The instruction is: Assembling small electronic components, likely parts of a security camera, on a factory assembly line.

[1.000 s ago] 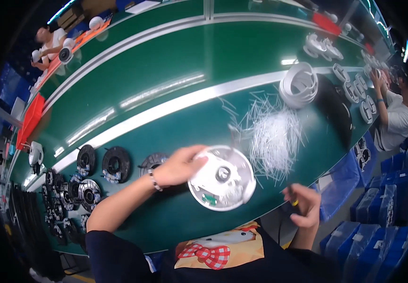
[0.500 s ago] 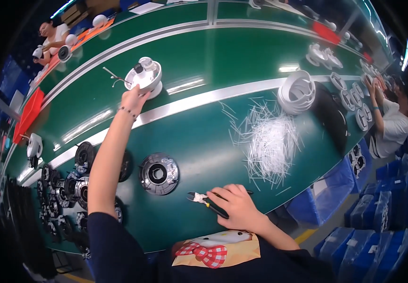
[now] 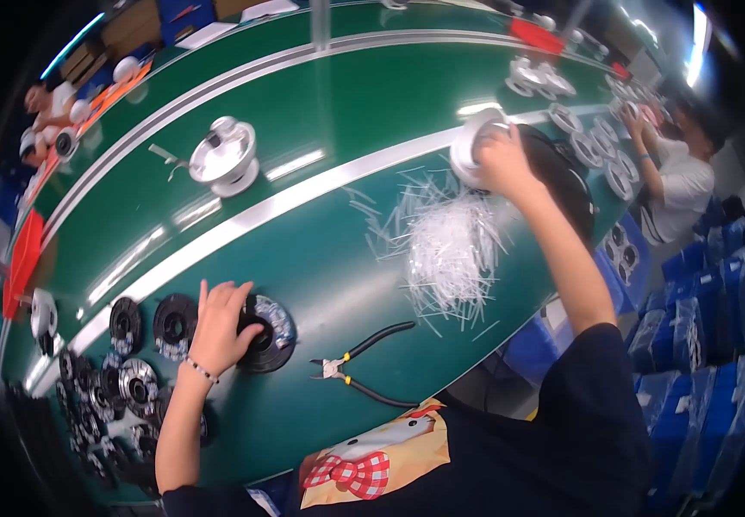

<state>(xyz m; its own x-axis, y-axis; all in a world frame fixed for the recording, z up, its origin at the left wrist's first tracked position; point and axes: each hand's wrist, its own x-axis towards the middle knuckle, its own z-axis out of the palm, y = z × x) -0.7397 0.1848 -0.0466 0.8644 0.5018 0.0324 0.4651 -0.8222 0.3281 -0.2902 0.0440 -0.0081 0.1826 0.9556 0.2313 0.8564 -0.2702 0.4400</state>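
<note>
My left hand (image 3: 220, 332) is open, its fingers spread at the left rim of a round black base (image 3: 276, 334) with a ring of circuitry, the thumb over it. My right hand (image 3: 503, 162) reaches out to the stack of white plastic rings (image 3: 467, 142), fingers curled over the rim and into the opening; they are slightly blurred. Diagonal cutters (image 3: 333, 369) with black handles lie on the green table between my arms, jaws and handles apart. Beyond, a white bowl-shaped housing (image 3: 222, 160) stands on the green conveyor with a loose wire sticking out to its left.
A pile of thin clear plastic strips (image 3: 450, 250) covers the table's middle right. Several black round bases (image 3: 138, 379) crowd the left. Past the stack lies a large black curved piece (image 3: 575, 189). Blue bins (image 3: 536, 345) stand at the right edge. A co-worker (image 3: 678, 168) sits far right.
My left hand has left the white housing and come back to the black base. My right hand has let go of the cutters and moved to the white rings. The view has shifted.
</note>
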